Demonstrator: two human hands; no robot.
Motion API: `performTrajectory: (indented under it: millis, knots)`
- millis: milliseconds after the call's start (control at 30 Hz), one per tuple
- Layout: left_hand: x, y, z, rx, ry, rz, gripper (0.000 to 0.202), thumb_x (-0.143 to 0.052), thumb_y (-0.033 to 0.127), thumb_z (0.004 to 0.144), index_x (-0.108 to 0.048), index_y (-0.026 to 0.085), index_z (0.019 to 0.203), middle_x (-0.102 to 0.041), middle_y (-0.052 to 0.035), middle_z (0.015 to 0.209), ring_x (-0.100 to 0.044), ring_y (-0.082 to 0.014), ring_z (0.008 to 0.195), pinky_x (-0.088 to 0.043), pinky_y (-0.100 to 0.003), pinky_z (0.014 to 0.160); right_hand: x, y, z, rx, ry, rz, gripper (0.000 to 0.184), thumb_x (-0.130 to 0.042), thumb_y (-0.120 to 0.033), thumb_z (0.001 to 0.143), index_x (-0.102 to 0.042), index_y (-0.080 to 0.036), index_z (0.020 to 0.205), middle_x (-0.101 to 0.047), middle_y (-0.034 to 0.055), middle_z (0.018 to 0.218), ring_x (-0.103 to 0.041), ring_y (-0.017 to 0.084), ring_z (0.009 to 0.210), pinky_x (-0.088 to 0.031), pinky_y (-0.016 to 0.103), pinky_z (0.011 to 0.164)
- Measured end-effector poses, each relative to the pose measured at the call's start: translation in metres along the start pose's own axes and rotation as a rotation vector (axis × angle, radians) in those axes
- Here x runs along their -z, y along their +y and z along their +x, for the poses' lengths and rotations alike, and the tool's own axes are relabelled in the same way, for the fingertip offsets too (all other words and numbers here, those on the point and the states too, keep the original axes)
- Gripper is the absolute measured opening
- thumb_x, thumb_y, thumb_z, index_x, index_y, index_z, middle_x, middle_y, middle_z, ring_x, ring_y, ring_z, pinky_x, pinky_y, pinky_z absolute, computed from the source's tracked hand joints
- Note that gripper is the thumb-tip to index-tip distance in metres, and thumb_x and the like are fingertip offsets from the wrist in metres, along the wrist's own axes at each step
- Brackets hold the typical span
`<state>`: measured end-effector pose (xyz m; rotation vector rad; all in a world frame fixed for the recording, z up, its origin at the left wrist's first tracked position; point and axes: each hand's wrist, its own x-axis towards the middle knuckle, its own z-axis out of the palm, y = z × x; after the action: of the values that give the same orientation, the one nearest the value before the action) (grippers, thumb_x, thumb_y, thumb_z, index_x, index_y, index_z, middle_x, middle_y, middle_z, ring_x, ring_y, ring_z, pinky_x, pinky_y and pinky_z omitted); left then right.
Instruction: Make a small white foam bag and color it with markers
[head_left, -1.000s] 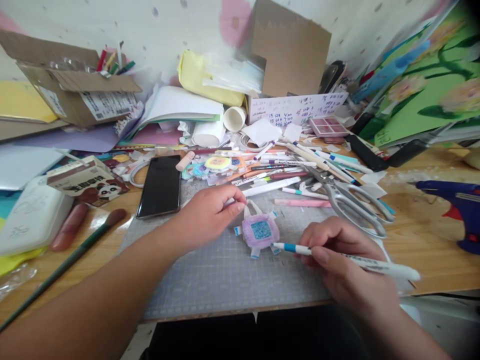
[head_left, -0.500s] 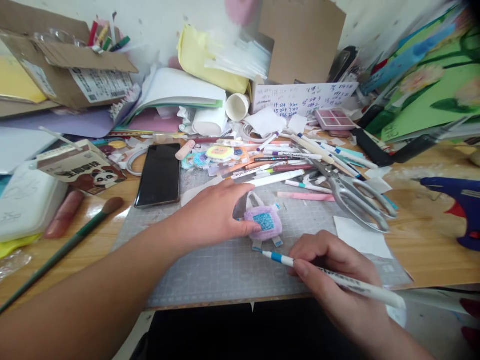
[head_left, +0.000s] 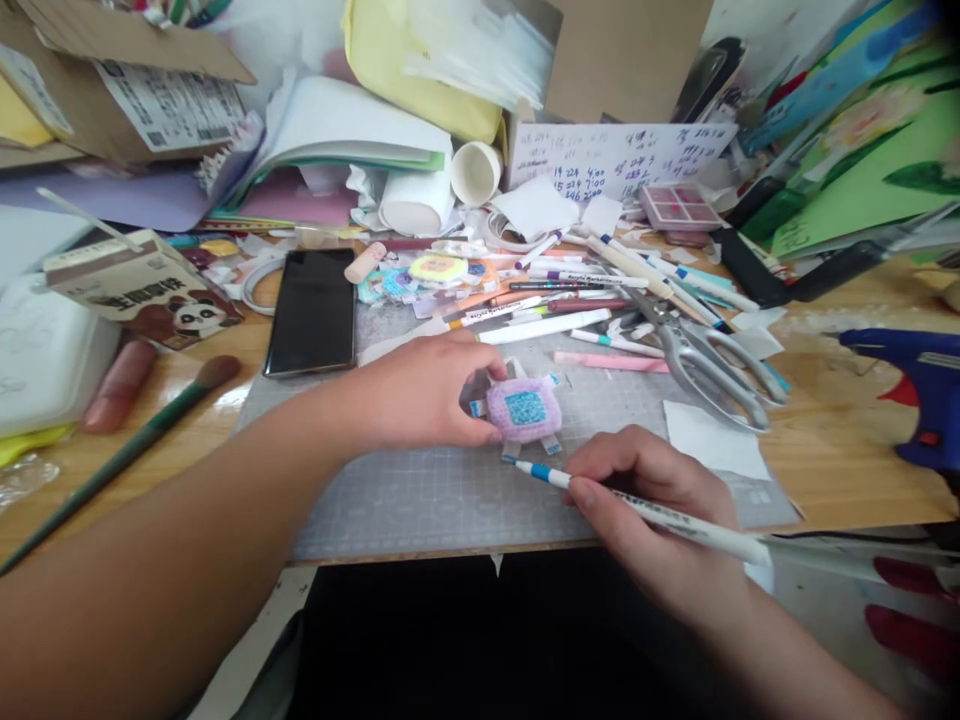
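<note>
On the grey cutting mat (head_left: 420,510) lies a small purple paper craft (head_left: 550,402) with a glittery blue square in its middle and little pale tabs, some marked blue, sticking out around it. My left hand (head_left: 431,390) grips its left edge between thumb and fingers. A white marker (head_left: 675,519) with a blue band rests in my right hand (head_left: 652,500), held like a pen. Its tip is at the craft's lower left tab; whether it touches is too small to tell.
Behind the craft are piled markers (head_left: 544,325), with silver scissors (head_left: 712,365) to the right. A black phone (head_left: 311,312), a drink carton (head_left: 142,290) and a brush (head_left: 172,420) lie left. A blue glue gun (head_left: 911,385) sits at the far right.
My left thumb has slid off the craft's face to its left edge, and the craft has turned slightly. The marker tip stays by the lower left tab. The whole view has shifted.
</note>
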<state>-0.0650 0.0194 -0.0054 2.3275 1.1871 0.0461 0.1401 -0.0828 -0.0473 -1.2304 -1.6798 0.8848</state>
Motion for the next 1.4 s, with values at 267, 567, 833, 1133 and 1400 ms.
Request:
performTrajectory:
  millis: [267, 567, 833, 1133, 1400]
  knots:
    - [-0.007, 0.004, -0.003, -0.002, 0.069, -0.025, 0.030, -0.069, 0.035, 0.064, -0.055, 0.023, 0.087, -0.057, 0.0005, 0.085, -0.053, -0.0184, 0.073, -0.034, -0.029, 0.060, 0.000, -0.002, 0.000, 0.022, -0.007, -0.085, 0.010, -0.060, -0.017, 0.082, -0.055, -0.023, 0.077, -0.059, -0.0045, 0.060, -0.050, 0.009, 0.050, -0.038, 0.020, 0.045]
    - [-0.014, 0.006, -0.006, -0.021, 0.111, -0.040, 0.031, -0.066, 0.029, 0.065, -0.046, 0.023, 0.088, -0.055, 0.0009, 0.088, -0.053, -0.0180, 0.076, -0.036, -0.029, 0.060, -0.002, -0.005, 0.005, 0.073, -0.046, -0.218, 0.010, -0.058, -0.017, 0.082, -0.054, -0.022, 0.074, -0.058, -0.0054, 0.057, -0.050, 0.009, 0.048, -0.038, 0.021, 0.046]
    - [-0.015, 0.007, -0.006, -0.019, 0.111, -0.047, 0.031, -0.066, 0.029, 0.065, -0.046, 0.024, 0.088, -0.058, 0.0002, 0.089, -0.053, -0.0184, 0.074, -0.034, -0.029, 0.059, -0.001, -0.005, 0.004, 0.082, -0.066, -0.217, 0.010, -0.058, -0.017, 0.083, -0.054, -0.021, 0.074, -0.059, -0.0044, 0.059, -0.052, 0.009, 0.050, -0.039, 0.021, 0.047]
    - [-0.012, 0.009, -0.006, -0.022, 0.087, -0.065, 0.030, -0.064, 0.028, 0.066, -0.046, 0.023, 0.089, -0.058, -0.0003, 0.089, -0.054, -0.0191, 0.075, -0.034, -0.029, 0.059, -0.001, -0.007, 0.006, 0.051, -0.050, -0.246, 0.011, -0.057, -0.017, 0.083, -0.054, -0.022, 0.073, -0.059, -0.0032, 0.058, -0.051, 0.010, 0.048, -0.039, 0.023, 0.046]
    - [-0.011, 0.009, -0.006, -0.016, 0.067, -0.058, 0.031, -0.065, 0.029, 0.066, -0.045, 0.023, 0.090, -0.059, -0.0012, 0.091, -0.055, -0.0195, 0.075, -0.037, -0.030, 0.060, 0.000, -0.005, 0.005, 0.032, -0.055, -0.219, 0.012, -0.056, -0.018, 0.083, -0.054, -0.022, 0.072, -0.060, -0.0027, 0.058, -0.052, 0.011, 0.049, -0.040, 0.023, 0.046]
